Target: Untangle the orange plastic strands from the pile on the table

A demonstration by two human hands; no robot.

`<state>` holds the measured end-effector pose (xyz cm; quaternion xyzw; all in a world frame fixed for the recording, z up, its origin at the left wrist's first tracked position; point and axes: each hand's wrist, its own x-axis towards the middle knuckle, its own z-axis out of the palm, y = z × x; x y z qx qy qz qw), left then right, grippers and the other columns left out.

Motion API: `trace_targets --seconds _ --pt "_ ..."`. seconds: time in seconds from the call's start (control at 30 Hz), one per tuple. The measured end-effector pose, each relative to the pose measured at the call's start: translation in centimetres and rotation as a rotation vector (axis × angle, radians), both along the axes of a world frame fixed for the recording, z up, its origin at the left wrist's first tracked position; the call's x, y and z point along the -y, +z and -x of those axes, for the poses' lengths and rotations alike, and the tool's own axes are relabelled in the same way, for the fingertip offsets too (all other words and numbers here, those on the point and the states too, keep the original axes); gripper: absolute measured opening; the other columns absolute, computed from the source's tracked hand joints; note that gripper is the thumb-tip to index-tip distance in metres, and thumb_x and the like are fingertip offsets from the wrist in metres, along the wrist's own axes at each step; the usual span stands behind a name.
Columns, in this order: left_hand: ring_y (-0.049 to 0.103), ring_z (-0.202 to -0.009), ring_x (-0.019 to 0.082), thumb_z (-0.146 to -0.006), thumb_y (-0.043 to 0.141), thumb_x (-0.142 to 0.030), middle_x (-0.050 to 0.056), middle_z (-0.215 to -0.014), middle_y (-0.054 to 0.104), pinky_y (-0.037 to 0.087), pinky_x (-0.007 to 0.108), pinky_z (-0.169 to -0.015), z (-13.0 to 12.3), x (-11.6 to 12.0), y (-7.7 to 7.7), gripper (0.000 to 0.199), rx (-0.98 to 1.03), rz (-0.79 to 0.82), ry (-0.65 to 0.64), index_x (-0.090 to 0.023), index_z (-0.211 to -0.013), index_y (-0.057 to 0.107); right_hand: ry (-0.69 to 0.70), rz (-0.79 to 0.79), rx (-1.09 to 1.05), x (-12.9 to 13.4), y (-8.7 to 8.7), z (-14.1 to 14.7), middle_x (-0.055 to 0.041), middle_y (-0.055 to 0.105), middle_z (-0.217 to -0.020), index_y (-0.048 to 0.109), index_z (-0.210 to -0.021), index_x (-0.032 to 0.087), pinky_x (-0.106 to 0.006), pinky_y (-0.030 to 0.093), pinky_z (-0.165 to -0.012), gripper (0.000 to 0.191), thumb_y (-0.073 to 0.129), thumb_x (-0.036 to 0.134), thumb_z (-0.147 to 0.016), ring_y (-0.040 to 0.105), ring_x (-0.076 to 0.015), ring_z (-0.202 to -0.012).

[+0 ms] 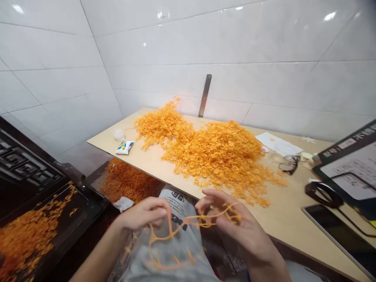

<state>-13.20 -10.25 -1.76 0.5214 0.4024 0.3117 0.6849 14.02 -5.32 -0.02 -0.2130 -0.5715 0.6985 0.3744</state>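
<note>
White tiled wall [235, 43] behind, meeting a second tiled face at left; bright lamp reflections on the glaze. Pale wood-toned counter [155, 169] set against it, carrying a broad loose heap of orange pieces [217, 152], tangled, spilling toward the front edge.

Work in hand: an orange strand [172, 235], thin, branching, looped, somewhat blurred. Held in front of the counter's near edge, above a grey printed cloth [188, 250]. Left hand [145, 213] pinches it at one end between thumb and bent fingers. Right hand [242, 233] has fingers curled loosely around the other end, with a small tangle lying between thumb and fingers; exact fingertip contact cannot be told. One stretch runs between the two hands; a lower loop hangs in front of the cloth.

Counter, left end: small white-and-blue packet [125, 147], round translucent object [119, 134] just behind. Upright dark metal strip [205, 96] against the wall, behind the heap. Right end: white paper sheet [277, 144], black ring [324, 194], flat dark-screened device [343, 235].

Below left: darker orange pile [129, 182]; more orange bits [32, 235] on dark furniture [29, 156] with fretwork.
</note>
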Motion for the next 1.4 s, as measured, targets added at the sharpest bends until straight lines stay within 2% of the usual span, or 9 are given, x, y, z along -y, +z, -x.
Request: trace_targets --seconds 0.23,0.33,0.43,0.53,0.77,0.9,1.0,1.17,1.4 --pt "0.041 -0.046 0.011 -0.071 0.062 -0.058 -0.005 -0.052 0.044 0.034 0.021 -0.045 15.7 0.5 -3.7 0.042 -0.67 -0.077 0.944 -0.017 -0.075 0.063 0.035 -0.064 0.238 -0.1 -0.7 1.0 -0.0073 0.071 -0.096 0.068 -0.111 0.027 -0.031 0.051 -0.078 0.027 0.056 0.042 -0.092 0.062 -0.0169 -0.084" --pt "0.06 -0.057 0.02 -0.078 0.046 -0.064 0.003 -0.057 0.057 0.048 0.028 -0.053 18.3 -0.5 -7.1 0.052 -0.759 -0.037 1.113 -0.015 -0.077 0.064 0.046 -0.041 0.312 -0.2 -1.0 2.0 -0.0081 0.07 -0.092 0.069 -0.108 0.023 -0.032 0.05 -0.077 0.029 0.054 0.043 -0.093 0.063 -0.0185 -0.086" --pt "0.066 -0.104 0.028 -0.086 0.028 -0.064 0.016 -0.096 0.071 0.052 0.037 -0.084 18.2 -2.0 -9.0 0.063 -0.747 -0.112 1.172 -0.016 -0.101 0.065 0.116 -0.005 0.355 0.1 -1.2 2.8 -0.0089 0.07 -0.091 0.069 -0.108 0.021 -0.033 0.05 -0.075 0.032 0.054 0.045 -0.092 0.064 -0.0194 -0.085" --pt "0.051 -0.128 0.03 -0.081 0.042 -0.065 0.015 -0.122 0.066 0.04 0.041 -0.105 15.8 -3.1 -9.1 0.06 -0.739 -0.235 1.116 -0.017 -0.106 0.067 0.221 0.004 0.421 0.8 -1.1 3.4 -0.0108 0.072 -0.095 0.068 -0.109 0.02 -0.037 0.051 -0.079 0.035 0.055 0.047 -0.09 0.066 -0.022 -0.089" --pt "0.063 -0.064 0.019 -0.094 0.036 -0.048 0.004 -0.064 0.066 0.05 0.03 -0.068 9.0 -4.5 -4.0 0.05 -0.768 -0.662 0.872 -0.02 -0.062 0.061 0.209 -0.217 0.636 -0.8 1.7 4.3 -0.0081 0.073 -0.098 0.07 -0.106 0.023 -0.038 0.05 -0.08 0.027 0.055 0.039 -0.09 0.067 -0.023 -0.091" --pt "0.065 -0.099 0.022 -0.094 0.042 -0.04 0.008 -0.102 0.072 0.048 0.032 -0.091 8.4 -11.1 -0.3 0.034 -0.842 -0.941 0.86 -0.018 -0.095 0.068 -0.053 -0.582 0.792 -7.5 5.4 7.7 -0.0059 0.071 -0.082 0.069 -0.081 0.021 -0.035 0.046 -0.068 0.026 0.052 0.038 -0.091 0.064 -0.0223 -0.076" --pt "0.041 -0.136 0.023 -0.095 0.042 -0.035 0.009 -0.141 0.053 0.028 0.039 -0.116 8.4 -18.0 1.3 0.037 -1.073 -1.048 0.64 -0.018 -0.12 0.062 -0.339 -0.839 1.144 -14.0 7.3 12.0 -0.009 0.068 -0.075 0.065 -0.076 0.017 -0.034 0.044 -0.063 0.044 0.044 0.051 -0.094 0.063 -0.0228 -0.07" --pt "0.006 -0.149 0.033 -0.091 0.048 -0.051 0.007 -0.162 0.016 0.004 0.058 -0.118 8.1 -25.6 1.0 0.066 -1.374 -0.859 0.328 -0.023 -0.149 0.034 -0.314 -0.968 1.657 -21.0 7.0 18.2 -0.0198 0.068 -0.098 0.067 -0.094 0.007 -0.04 0.051 -0.076 0.049 0.054 0.054 -0.089 0.065 -0.0301 -0.093" --pt "0.008 -0.148 0.038 -0.095 0.028 -0.056 0.005 -0.162 0.014 0.014 0.062 -0.115 8.9 -27.4 -2.0 0.064 -1.399 -0.671 0.28 -0.027 -0.151 0.03 -0.31 -1.058 1.758 -25.4 9.0 19.7 -0.0108 0.062 -0.117 0.059 -0.118 0.013 -0.04 0.055 -0.084 0.033 0.059 0.034 -0.092 0.064 -0.0208 -0.099"
